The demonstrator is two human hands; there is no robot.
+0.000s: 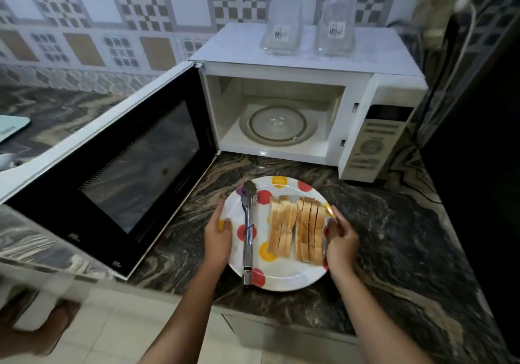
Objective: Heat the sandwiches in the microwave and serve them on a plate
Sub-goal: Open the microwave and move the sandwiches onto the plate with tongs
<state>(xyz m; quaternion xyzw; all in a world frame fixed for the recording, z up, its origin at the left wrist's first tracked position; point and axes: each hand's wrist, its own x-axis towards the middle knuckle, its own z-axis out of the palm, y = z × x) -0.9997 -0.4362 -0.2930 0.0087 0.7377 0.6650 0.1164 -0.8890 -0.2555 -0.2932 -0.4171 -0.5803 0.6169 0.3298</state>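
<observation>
A white plate (284, 275) with red and yellow dots lies on the dark marbled counter in front of the microwave. Two rows of sandwiches (297, 232) lie on its right half and metal tongs (248, 231) on its left half. My left hand (218, 232) grips the plate's left rim, thumb on top. My right hand (342, 238) grips the right rim beside the sandwiches. The white microwave (309, 54) stands behind with its door (118, 163) swung wide open to the left. Its glass turntable (277, 124) is bare.
Two clear plastic containers (281, 27) stand on top of the microwave. The control panel (374, 141) is on its right side. A dark tall surface (478, 138) bounds the counter on the right. The counter edge and a tiled floor lie below me.
</observation>
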